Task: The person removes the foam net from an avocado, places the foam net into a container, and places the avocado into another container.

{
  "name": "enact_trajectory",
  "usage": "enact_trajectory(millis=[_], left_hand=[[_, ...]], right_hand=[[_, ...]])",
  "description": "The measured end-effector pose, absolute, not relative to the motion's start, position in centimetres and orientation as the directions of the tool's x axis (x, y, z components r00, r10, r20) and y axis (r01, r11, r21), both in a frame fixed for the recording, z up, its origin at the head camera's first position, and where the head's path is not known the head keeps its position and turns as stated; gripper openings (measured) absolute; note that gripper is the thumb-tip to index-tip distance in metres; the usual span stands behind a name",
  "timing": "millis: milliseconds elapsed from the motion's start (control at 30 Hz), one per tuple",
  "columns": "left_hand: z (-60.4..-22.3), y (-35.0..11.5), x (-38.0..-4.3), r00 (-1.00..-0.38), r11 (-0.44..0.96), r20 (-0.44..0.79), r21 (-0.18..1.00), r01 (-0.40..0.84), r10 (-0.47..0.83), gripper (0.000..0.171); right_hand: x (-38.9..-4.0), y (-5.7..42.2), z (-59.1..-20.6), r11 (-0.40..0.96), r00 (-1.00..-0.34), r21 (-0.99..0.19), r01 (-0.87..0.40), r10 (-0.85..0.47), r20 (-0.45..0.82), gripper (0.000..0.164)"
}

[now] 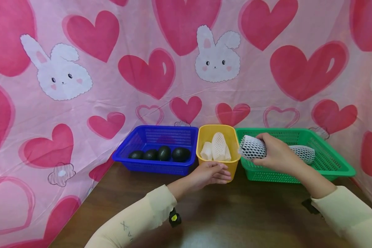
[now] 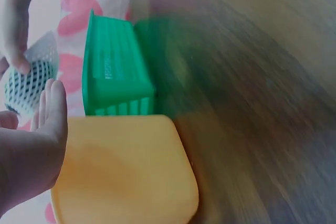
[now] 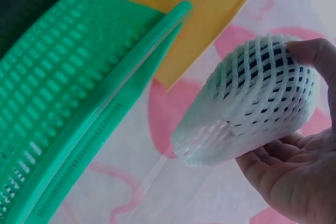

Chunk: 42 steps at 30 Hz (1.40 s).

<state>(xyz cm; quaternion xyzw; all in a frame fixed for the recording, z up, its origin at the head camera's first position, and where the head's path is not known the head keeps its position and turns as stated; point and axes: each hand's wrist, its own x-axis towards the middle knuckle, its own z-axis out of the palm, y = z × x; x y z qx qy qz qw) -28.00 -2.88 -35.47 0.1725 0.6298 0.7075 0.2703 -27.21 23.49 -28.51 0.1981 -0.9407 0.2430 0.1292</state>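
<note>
My right hand grips an avocado in a white foam net sleeve, held above the left end of the green basket. In the right wrist view the dark fruit shows through the mesh, and the sleeve's loose end reaches past it. My left hand is at the front rim of the yellow bin, its fingers extended and holding nothing. Inside that bin stand several empty foam net sleeves. Another sleeved avocado lies in the green basket, partly behind my right hand.
Left of the yellow bin stands a blue basket with several bare dark avocados in it. The three containers sit side by side along the back of the wooden table. A pink heart-patterned cloth hangs behind them.
</note>
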Motion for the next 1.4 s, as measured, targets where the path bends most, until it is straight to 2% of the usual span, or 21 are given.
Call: enact_trajectory(millis=[367,900,1400], left_hand=[[-35.3,-5.5,-28.1,-0.837,-0.01,-0.082,0.995,-0.104,0.541,0.04],[-37.0,-8.1,-28.2,-0.886,0.069,-0.05,0.997,-0.021,0.46,0.035],[-38.8,-9.6,-27.8,-0.884,0.19,-0.065,0.981,0.027,0.463,0.031]], right_hand=[[-25.6,21.1,-28.8,0.787,-0.866,-0.382,-0.483,-0.365,0.343,0.073],[-24.2,17.8,-31.6,0.741,-0.852,-0.422,-0.522,-0.438,0.286,0.075],[-24.6,15.5,-36.2,0.726,-0.836,-0.419,-0.546,-0.508,0.209,0.069]])
